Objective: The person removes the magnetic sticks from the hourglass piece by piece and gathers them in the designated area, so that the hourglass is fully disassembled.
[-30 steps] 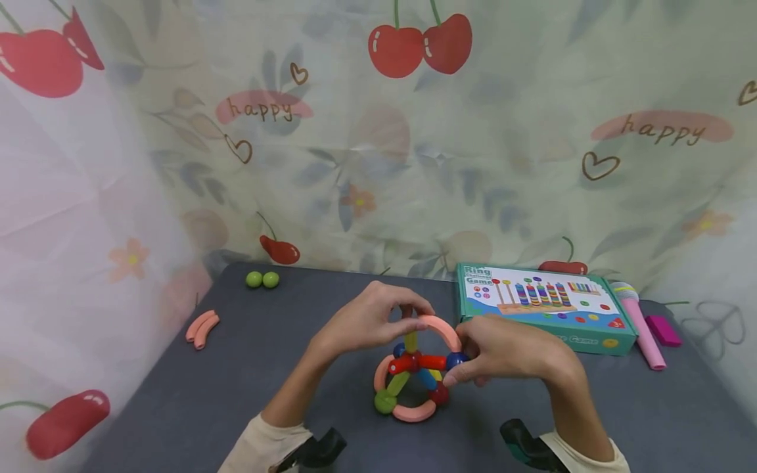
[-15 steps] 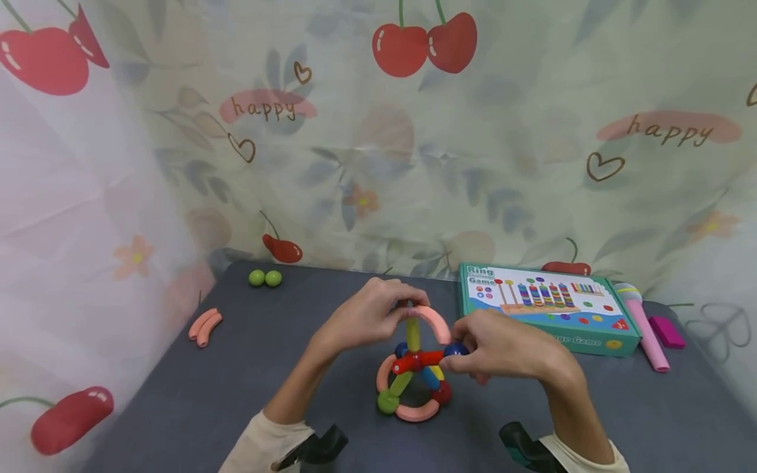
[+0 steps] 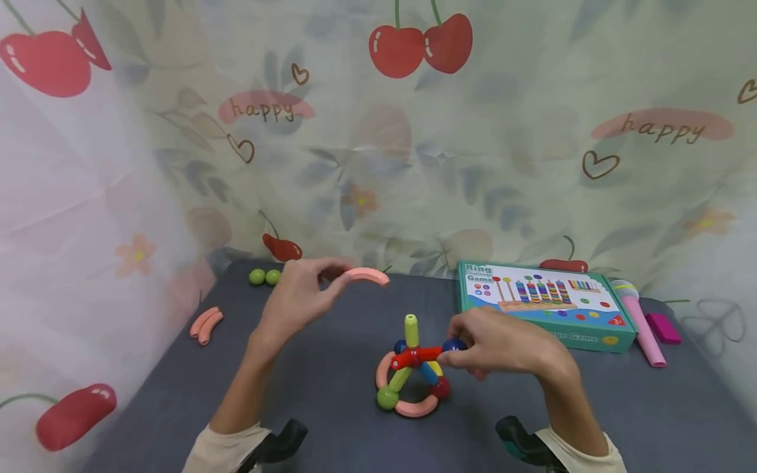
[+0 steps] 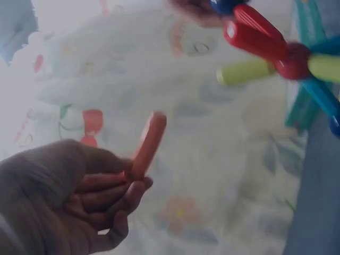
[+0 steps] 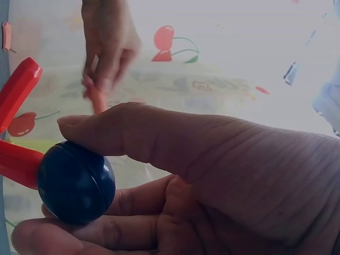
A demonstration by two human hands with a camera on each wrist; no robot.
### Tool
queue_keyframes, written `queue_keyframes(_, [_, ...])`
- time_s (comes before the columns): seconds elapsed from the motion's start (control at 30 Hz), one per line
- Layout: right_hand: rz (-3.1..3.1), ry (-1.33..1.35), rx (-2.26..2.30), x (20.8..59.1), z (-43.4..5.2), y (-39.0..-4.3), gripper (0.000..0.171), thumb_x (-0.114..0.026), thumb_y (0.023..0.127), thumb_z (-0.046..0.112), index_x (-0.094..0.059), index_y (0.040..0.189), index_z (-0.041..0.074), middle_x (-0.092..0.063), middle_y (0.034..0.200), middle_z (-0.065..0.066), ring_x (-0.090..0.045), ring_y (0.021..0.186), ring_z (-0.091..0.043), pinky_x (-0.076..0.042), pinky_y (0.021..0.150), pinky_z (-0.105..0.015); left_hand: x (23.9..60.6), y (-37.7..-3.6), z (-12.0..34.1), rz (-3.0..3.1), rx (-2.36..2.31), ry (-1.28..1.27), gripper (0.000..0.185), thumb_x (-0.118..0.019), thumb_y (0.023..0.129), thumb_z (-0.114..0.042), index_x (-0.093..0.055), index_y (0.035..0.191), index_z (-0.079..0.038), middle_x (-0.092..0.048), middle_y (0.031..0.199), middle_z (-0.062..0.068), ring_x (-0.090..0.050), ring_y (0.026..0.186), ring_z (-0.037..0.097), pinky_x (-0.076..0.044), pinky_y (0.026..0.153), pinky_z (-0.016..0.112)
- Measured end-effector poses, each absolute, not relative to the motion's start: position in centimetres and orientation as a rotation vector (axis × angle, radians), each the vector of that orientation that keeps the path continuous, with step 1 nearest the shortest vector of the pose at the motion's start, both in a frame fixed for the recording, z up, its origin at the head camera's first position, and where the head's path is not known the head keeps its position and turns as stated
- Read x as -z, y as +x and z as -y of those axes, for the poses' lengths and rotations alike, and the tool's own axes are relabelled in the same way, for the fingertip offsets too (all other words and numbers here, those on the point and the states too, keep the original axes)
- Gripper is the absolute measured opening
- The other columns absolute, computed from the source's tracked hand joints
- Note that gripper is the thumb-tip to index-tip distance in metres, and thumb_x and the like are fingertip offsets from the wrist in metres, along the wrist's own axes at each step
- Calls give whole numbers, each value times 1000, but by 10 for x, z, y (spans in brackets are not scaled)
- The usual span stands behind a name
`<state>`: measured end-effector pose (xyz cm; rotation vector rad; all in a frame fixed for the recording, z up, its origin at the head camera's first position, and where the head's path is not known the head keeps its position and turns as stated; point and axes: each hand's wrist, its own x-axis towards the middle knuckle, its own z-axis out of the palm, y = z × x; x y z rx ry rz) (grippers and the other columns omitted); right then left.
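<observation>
My left hand [image 3: 301,295] pinches one end of a curved pink stick [image 3: 368,275], held in the air well to the left of the built frame; the left wrist view shows thumb and fingers on that stick [image 4: 149,144]. My right hand [image 3: 503,341] grips a dark blue ball [image 5: 77,182] between thumb and fingers. That ball sits on the end of a red rod [image 3: 428,354] of the frame. Below, the frame has a green ball [image 3: 387,398], a red ball [image 3: 440,387] and curved pink sticks [image 3: 416,408]. A yellow-green rod [image 3: 411,330] stands upright on top, its upper end bare.
Two curved pink sticks [image 3: 206,325] lie at the left of the grey table [image 3: 331,420]. Behind the left hand are two green balls [image 3: 264,277]. A green game box [image 3: 547,305], a pink toy microphone [image 3: 642,328] and a magenta block [image 3: 664,328] lie at the right.
My left hand has lifted the curved pink stick off the frame's top and carried it up and left. The right hand stays on the blue ball, nearly still.
</observation>
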<state>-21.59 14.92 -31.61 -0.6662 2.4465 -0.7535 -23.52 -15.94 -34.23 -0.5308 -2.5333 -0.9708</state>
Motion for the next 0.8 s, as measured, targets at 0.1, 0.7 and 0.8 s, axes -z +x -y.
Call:
queue_keyframes(0.1, [-2447,-672,749,315,-148,-215,25,-75,95,33,-69,98,10,-62,59,-2,-58,52,-13,-40,53,-26,349,-229,190,2564,882,-295,19,-72,98,-17,-80,110,-6,-80,91,9,-65,69,16,-52,66,32])
queue_keyframes(0.7, [-2409,-678,756,316,-150,-214,26,-74,96,35,-67,96,10,-61,62,-1,-57,55,-13,-41,53,-27,451,-210,323,2520,517,136,44,-70,87,-2,-44,52,-8,-25,58,-4,-28,56,16,-25,53,31])
queue_keyframes(0.8, [-2406,-683,748,317,-149,-214,26,-74,96,35,-67,96,10,-61,62,-1,-58,56,-14,-42,54,-27,463,-211,328,2506,473,151,41,-69,82,2,-44,51,-8,-28,53,-3,-29,51,16,-24,50,31])
